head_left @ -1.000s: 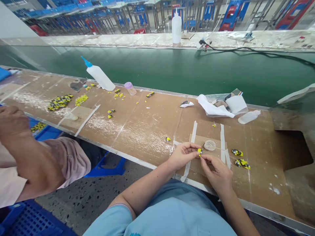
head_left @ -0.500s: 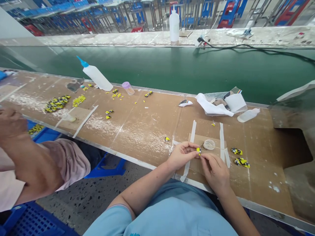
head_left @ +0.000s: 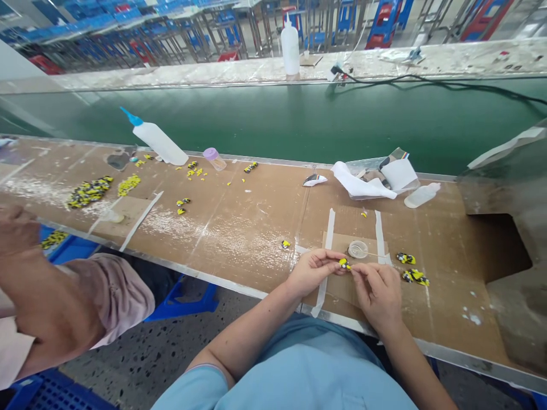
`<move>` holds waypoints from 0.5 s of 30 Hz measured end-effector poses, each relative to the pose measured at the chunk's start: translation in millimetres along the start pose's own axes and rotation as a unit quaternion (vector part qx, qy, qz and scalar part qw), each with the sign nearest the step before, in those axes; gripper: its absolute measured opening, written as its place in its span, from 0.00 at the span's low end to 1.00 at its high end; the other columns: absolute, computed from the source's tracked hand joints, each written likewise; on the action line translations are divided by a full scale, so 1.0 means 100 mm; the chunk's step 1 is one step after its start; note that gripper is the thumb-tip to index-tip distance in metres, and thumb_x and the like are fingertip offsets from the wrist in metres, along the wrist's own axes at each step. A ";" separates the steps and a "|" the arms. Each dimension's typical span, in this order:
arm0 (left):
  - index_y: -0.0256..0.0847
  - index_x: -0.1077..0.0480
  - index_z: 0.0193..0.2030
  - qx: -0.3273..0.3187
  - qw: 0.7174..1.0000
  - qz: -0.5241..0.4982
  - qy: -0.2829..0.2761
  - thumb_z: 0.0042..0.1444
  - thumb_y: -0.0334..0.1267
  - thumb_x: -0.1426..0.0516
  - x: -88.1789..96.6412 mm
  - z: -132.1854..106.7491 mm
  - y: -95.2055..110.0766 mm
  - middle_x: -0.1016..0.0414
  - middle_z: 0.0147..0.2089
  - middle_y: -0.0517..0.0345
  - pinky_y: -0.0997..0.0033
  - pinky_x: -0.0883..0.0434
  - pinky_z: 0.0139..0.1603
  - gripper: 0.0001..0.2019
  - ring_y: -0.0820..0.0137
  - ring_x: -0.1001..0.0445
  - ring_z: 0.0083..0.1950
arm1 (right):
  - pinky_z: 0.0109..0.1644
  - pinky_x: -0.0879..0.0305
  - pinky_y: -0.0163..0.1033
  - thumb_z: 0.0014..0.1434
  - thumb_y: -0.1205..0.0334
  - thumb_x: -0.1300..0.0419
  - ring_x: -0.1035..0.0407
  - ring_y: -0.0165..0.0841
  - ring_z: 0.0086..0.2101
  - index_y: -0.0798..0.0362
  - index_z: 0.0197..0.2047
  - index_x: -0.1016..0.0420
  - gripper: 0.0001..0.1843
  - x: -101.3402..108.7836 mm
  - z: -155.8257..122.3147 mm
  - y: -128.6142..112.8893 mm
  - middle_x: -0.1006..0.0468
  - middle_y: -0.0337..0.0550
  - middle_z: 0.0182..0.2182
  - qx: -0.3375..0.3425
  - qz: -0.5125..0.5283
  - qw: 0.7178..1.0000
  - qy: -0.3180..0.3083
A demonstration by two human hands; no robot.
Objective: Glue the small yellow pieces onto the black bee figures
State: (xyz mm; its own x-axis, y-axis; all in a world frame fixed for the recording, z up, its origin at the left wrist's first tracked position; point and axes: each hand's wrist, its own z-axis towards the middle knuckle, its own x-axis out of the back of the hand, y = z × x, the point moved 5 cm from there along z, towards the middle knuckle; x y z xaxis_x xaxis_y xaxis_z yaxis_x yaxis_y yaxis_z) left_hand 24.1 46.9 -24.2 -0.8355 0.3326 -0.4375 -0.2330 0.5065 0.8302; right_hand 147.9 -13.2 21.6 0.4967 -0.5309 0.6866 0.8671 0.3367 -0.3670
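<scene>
Before me: a table (head_left: 252,208), top of brown cardboard, scuffed white mid-frame. Right of centre, lower half: one small yellow-and-black toy (head_left: 343,263), above the table, pinched between thumb and fingers of the left hand (head_left: 311,272); right hand (head_left: 380,289), fingertips closed on the toy's yellow tip. Just beyond: round clear dish (head_left: 358,249). Left, upper half: white bottle (head_left: 161,142), tilted, blue-nozzled. Behind: green band (head_left: 256,122), pale ledge (head_left: 213,73). Top right: blue and red stools (head_left: 384,23).
</scene>
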 end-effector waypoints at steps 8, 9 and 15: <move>0.38 0.22 0.34 -0.009 1.000 0.017 -0.006 0.37 0.49 0.32 -0.01 0.00 0.02 0.20 0.34 0.53 0.67 0.26 0.45 0.20 0.72 0.24 0.33 | 0.39 0.44 0.39 0.63 0.65 0.47 0.36 0.30 0.30 0.51 0.37 0.31 0.04 -0.02 0.01 -0.01 0.28 0.38 0.28 0.000 0.004 1.000 -0.013; 0.38 0.22 0.34 -0.018 1.000 0.024 -0.009 0.37 0.49 0.32 -0.01 0.00 0.02 0.20 0.35 0.53 0.67 0.26 0.44 0.19 0.72 0.24 0.34 | 0.39 0.44 0.39 0.63 0.65 0.47 0.36 0.30 0.30 0.51 0.36 0.31 0.04 -0.02 0.00 -0.01 0.28 0.38 0.28 -0.003 0.008 1.000 -0.015; 0.40 0.21 0.33 -0.093 0.990 0.106 -0.027 0.42 0.47 0.33 0.00 -0.01 0.10 0.20 0.37 0.52 0.67 0.27 0.48 0.14 0.68 0.24 0.42 | 0.38 0.44 0.38 0.63 0.65 0.46 0.36 0.30 0.30 0.51 0.35 0.32 0.04 -0.05 -0.04 0.02 0.28 0.38 0.28 -0.026 0.042 0.998 -0.028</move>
State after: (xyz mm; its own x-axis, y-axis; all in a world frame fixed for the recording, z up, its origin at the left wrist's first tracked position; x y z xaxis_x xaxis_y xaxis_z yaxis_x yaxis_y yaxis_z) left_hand 21.6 50.9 -15.3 -0.8491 0.4601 -0.2594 -0.1460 0.2676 0.9524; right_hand 147.7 -12.7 15.0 0.5663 -0.4575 0.6855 0.8239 0.3361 -0.4563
